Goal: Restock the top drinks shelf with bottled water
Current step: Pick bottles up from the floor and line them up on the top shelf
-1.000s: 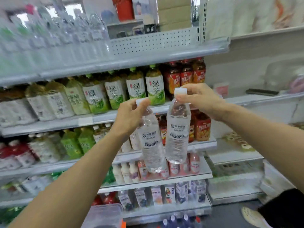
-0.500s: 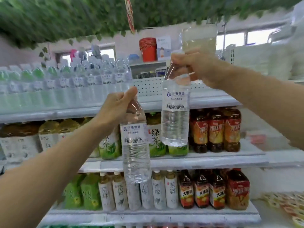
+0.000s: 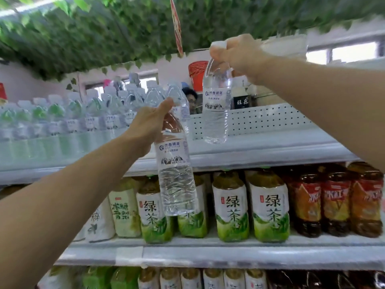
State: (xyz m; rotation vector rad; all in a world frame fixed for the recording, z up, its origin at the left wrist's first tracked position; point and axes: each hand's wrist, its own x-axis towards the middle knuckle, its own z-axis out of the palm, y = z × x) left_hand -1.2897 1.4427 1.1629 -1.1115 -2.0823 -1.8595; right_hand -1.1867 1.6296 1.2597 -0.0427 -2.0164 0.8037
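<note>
Clamped, both hands, one bottle each: right hand [image 3: 235, 57] fingers curled tight round the cap and neck of a water bottle [image 3: 216, 109], which hangs upright under the fist, base low over the bare right end of the top shelf [image 3: 270, 149]; touching or not, cannot tell. Lower and left of that grip, left hand [image 3: 145, 126] curled round the neck of a second water bottle [image 3: 175, 174], thumb up along the shoulder; it hangs in front of the top shelf's front edge, base down at the next shelf's level. Left of both grips, stocked water bottles [image 3: 93, 113] stand in rows on the top shelf. Behind the right grip's bottle, perforated back panel [image 3: 260, 119]. Below both grips, green tea bottles [image 3: 231, 205], red-label tea bottles [image 3: 335, 201] right of them. Above, leaves [image 3: 104, 28]
</note>
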